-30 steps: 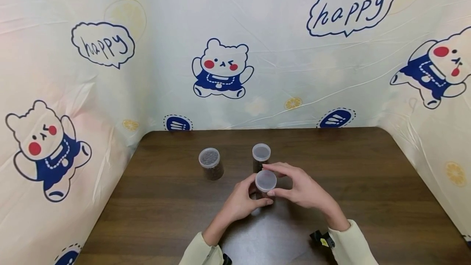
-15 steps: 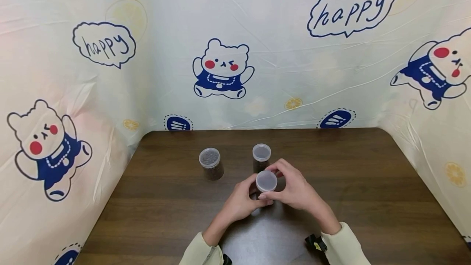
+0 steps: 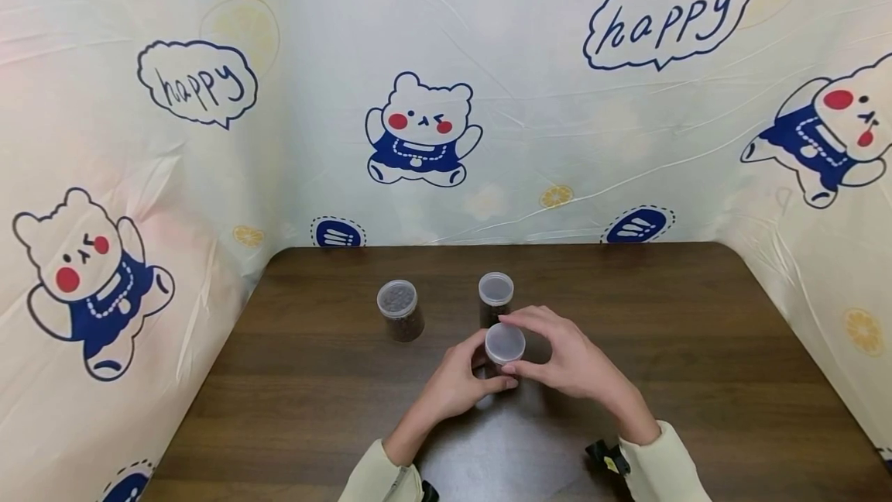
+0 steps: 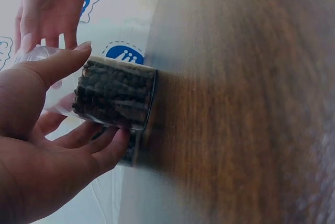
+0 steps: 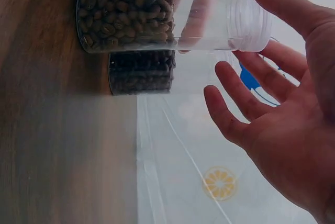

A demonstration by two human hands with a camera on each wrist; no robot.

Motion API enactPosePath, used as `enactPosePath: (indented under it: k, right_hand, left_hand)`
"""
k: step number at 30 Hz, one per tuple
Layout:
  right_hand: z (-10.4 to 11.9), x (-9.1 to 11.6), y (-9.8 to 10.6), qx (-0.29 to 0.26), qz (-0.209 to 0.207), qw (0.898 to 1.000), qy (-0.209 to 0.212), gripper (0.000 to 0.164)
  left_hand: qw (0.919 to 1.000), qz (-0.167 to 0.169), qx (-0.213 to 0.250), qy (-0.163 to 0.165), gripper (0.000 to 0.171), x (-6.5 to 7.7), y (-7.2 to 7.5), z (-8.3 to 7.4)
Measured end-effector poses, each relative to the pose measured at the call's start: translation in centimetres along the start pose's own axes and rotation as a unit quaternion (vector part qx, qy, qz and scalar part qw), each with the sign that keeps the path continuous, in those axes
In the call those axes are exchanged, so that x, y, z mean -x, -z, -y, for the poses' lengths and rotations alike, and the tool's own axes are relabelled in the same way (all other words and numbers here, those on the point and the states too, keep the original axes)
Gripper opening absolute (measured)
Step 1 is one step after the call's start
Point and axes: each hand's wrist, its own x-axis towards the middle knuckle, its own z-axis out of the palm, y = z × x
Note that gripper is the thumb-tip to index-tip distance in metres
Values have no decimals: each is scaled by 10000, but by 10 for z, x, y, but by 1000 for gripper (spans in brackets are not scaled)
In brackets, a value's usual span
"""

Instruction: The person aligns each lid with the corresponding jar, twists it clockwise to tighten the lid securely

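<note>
A clear plastic jar (image 5: 125,17), part filled with brown beans that look like coffee beans, stands upright on the wooden table. My left hand (image 3: 456,382) grips its body, thumb on one side and fingers on the other. Round the jar's whitish screw lid (image 3: 505,342), my right hand (image 3: 574,355) has its thumb and index finger against the rim. The other right fingers are spread free in the right wrist view. A second lidded jar (image 3: 495,297) with dark contents stands just behind.
Farther left on the table (image 3: 313,378) is a third lidded jar (image 3: 400,314) with dark contents. A printed cloth (image 3: 523,99) with bears and "happy" bubbles rises behind the table and along both sides.
My right hand turned leftward round the lid half a second ago and has now swung back to the right. The left hand and the jars have stayed in place.
</note>
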Motion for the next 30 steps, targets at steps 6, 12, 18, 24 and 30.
enactPosePath:
  k: [6, 12, 18, 24, 30]
  right_hand:
    - [0, -1, -3, -41, -126, 9999, -76, 58]
    - [3, -3, -11, 91, -373, 9984, -408, 54]
    - [5, -2, -13, 202, -368, 9960, -793, 61]
    - [0, -1, -9, -241, -101, 9988, -412, 68]
    - [-1, -2, -9, -336, -88, 9991, -232, 61]
  left_hand:
    - [10000, -12, -93, 21, 55, 0, 0, 0]
    - [9999, 51, -109, 32, 59, 2, 2, 0]
    - [9998, 26, -200, 37, 59, 2, 2, 0]
    - [9997, 63, -215, 42, 59, 2, 2, 0]
    - [9997, 42, -251, -3, 58, 1, 1, 0]
